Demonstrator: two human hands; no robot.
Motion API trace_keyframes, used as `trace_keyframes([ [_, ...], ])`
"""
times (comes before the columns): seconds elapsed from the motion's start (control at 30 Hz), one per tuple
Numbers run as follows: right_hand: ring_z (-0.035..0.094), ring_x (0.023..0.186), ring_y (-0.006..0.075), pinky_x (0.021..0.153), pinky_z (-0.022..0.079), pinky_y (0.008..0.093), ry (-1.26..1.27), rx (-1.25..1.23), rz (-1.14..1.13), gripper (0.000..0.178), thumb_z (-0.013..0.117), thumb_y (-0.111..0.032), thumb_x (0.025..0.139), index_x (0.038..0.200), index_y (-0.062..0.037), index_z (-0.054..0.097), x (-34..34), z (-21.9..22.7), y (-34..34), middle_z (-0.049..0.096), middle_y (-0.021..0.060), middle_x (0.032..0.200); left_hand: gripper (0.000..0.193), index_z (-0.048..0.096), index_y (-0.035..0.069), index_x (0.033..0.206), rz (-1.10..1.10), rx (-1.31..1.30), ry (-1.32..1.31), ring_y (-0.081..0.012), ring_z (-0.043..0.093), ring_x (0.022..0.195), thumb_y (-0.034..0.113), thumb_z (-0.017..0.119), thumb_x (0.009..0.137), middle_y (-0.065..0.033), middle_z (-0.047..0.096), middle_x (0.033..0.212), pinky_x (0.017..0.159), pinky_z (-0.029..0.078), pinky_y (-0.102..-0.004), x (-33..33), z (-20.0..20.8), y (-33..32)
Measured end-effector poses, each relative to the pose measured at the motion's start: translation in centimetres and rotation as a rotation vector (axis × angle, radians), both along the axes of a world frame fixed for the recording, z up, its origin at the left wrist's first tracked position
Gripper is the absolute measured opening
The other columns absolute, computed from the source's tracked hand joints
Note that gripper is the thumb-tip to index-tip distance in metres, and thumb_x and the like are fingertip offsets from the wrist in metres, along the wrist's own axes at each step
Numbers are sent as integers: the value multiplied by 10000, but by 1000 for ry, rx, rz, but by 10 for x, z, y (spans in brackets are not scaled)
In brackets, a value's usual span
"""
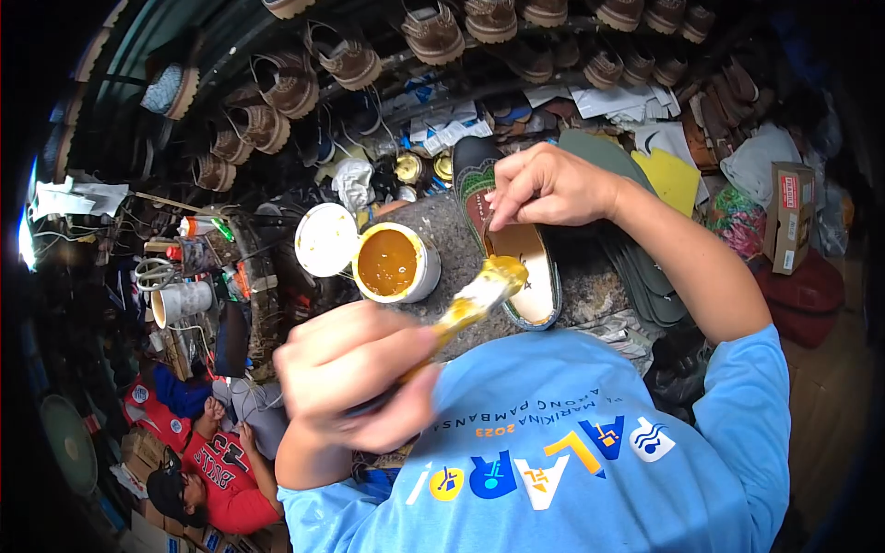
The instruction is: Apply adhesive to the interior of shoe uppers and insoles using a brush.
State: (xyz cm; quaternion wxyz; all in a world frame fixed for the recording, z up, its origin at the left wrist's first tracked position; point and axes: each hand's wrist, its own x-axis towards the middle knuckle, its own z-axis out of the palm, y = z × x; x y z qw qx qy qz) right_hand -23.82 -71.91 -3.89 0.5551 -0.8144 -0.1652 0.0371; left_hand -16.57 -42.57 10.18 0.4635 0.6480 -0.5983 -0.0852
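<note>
My left hand grips a brush whose bristles are loaded with yellow glue. The brush tip rests on the tan inner face of a shoe sole with a dark patterned end. From above, my right hand pins that sole against the grey stone work surface with its fingertips. An open white tub of amber glue stands just left of the sole, its white lid lying beside it. My blue shirt fills the lower middle of the view.
A stack of dark soles lies right of the sole, with a yellow sheet and a cardboard box beyond. Several brown shoes hang along the top. Scissors and a white mug sit left. A person in a red shirt is at lower left.
</note>
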Motion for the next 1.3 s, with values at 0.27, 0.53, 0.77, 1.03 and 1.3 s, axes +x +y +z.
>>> trace_keyframes([
  [0.27,671,866,175,776,524,312,-6,87,39,201,747,-50,841,1010,-96,845,3,-9,-1,712,54,881,180,674,19,914,74,84,-257,-247,557,542,37,786,774,-68,492,665,491,455,-383,-30,-110,-52],
  [0.53,576,784,125,722,470,275,105,137,16,182,759,-48,830,984,-89,848,7,-6,-7,584,15,791,160,608,22,773,166,225,40,-327,581,547,41,743,856,-120,546,675,509,481,-432,-34,-97,-54],
  [0.77,585,787,128,697,458,287,75,54,59,145,771,-48,828,953,-71,841,17,-1,-8,603,17,810,109,629,16,773,156,251,166,-339,596,587,29,726,819,-134,554,698,547,500,-441,-29,-100,-53],
  [1.03,689,892,191,816,546,329,11,17,113,182,768,-44,827,994,-62,837,19,2,-10,748,82,927,57,674,4,832,104,271,209,-356,634,641,23,714,797,-156,620,761,575,523,-427,-24,-99,-54],
  [1.3,705,924,186,852,559,324,74,53,98,223,739,-63,816,1018,-60,834,16,-1,-9,761,84,954,63,714,1,859,-7,407,187,-323,672,647,21,748,810,-155,647,744,584,534,-390,-24,-75,-46],
])
